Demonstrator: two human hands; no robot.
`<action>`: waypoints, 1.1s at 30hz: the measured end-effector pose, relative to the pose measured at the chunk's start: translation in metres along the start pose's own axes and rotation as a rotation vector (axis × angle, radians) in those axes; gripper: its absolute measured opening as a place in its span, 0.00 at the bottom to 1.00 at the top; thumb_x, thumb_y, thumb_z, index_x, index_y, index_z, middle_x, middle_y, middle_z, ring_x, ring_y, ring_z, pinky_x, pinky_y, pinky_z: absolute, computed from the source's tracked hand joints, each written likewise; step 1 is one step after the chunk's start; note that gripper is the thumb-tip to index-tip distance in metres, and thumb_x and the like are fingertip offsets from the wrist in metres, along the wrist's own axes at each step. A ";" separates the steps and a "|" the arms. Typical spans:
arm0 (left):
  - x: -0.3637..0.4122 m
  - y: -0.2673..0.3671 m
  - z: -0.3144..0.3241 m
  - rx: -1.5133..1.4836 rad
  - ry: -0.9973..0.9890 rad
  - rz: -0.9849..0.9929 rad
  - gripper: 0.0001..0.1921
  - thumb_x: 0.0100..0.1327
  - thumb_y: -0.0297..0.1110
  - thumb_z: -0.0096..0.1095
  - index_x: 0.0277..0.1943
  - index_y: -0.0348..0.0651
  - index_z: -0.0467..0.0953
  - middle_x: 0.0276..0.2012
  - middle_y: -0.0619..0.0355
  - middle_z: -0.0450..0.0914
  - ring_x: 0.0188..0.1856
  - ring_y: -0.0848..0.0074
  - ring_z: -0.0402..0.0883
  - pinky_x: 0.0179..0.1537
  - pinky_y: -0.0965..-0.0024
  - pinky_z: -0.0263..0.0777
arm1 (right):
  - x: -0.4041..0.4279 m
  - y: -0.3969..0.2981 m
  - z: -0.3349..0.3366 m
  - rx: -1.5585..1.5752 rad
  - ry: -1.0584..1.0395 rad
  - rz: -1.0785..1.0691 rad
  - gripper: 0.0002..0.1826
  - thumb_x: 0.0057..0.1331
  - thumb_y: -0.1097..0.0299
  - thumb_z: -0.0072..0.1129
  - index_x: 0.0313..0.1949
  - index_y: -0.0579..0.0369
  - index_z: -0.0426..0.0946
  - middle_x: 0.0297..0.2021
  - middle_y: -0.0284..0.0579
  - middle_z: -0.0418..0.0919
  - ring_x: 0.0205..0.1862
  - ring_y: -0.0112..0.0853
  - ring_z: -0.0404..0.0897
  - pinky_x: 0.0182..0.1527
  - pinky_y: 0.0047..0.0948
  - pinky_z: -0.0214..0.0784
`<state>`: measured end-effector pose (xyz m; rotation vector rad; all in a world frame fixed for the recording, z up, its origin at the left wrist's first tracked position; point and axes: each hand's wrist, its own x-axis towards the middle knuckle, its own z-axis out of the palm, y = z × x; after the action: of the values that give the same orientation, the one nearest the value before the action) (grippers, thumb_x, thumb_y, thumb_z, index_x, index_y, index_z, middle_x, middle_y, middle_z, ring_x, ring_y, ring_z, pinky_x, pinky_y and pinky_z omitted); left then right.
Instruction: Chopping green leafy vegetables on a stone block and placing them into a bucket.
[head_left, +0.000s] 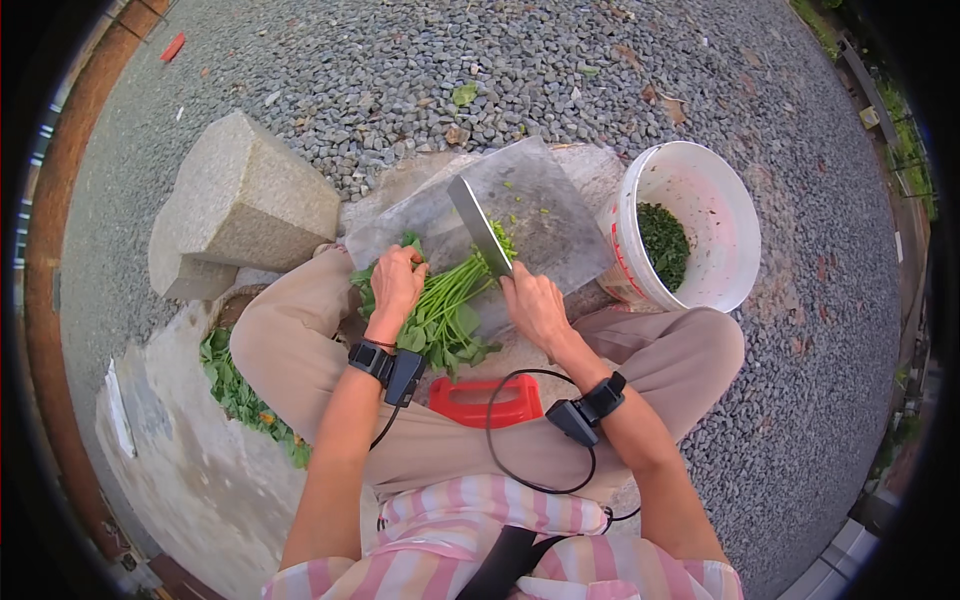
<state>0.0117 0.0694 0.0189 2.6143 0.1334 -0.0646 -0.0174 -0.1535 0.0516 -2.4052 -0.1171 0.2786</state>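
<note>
My right hand (534, 304) grips the handle of a cleaver (480, 225), whose broad blade stands across the cut ends of a bunch of leafy green stems (450, 292). The bunch lies slantwise on a grey cutting board (551, 210), its leaves toward me. My left hand (397, 285) is curled over leaves at the left side of the bunch, with some green showing at the fingertips. Short chopped stem pieces (504, 234) lie beside the blade, and a few are scattered farther up the board.
A white bucket (739, 225) holding chopped greens (664, 244) leans by the board's right side. Concrete blocks (262, 195) stand at left. More leafy greens (240, 397) lie beside my left knee. A red plastic handle-shaped object (487, 420) sits before my lap. Gravel (555, 82) surrounds the slab.
</note>
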 end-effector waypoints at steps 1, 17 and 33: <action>0.000 0.002 0.004 0.025 0.018 0.008 0.07 0.50 0.31 0.68 0.31 0.39 0.79 0.33 0.48 0.76 0.35 0.52 0.77 0.35 0.56 0.70 | 0.001 0.000 -0.001 0.000 -0.015 0.004 0.11 0.66 0.65 0.48 0.37 0.62 0.67 0.25 0.67 0.76 0.31 0.62 0.76 0.35 0.57 0.67; 0.003 0.040 0.027 -0.240 -0.013 0.233 0.05 0.55 0.29 0.63 0.32 0.36 0.78 0.30 0.49 0.75 0.34 0.52 0.76 0.34 0.56 0.68 | 0.002 0.003 0.002 0.021 -0.044 0.055 0.12 0.65 0.64 0.48 0.36 0.63 0.68 0.25 0.66 0.76 0.31 0.61 0.76 0.36 0.56 0.68; -0.027 0.044 0.041 0.277 -0.041 0.327 0.35 0.50 0.34 0.68 0.58 0.25 0.61 0.44 0.48 0.68 0.48 0.59 0.67 0.49 0.64 0.64 | -0.004 -0.005 -0.025 -0.105 -0.055 -0.139 0.09 0.64 0.66 0.49 0.35 0.61 0.68 0.20 0.61 0.76 0.26 0.56 0.77 0.30 0.52 0.70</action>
<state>-0.0108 0.0090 0.0072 2.8713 -0.3407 -0.0229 -0.0156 -0.1666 0.0734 -2.4800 -0.3309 0.2806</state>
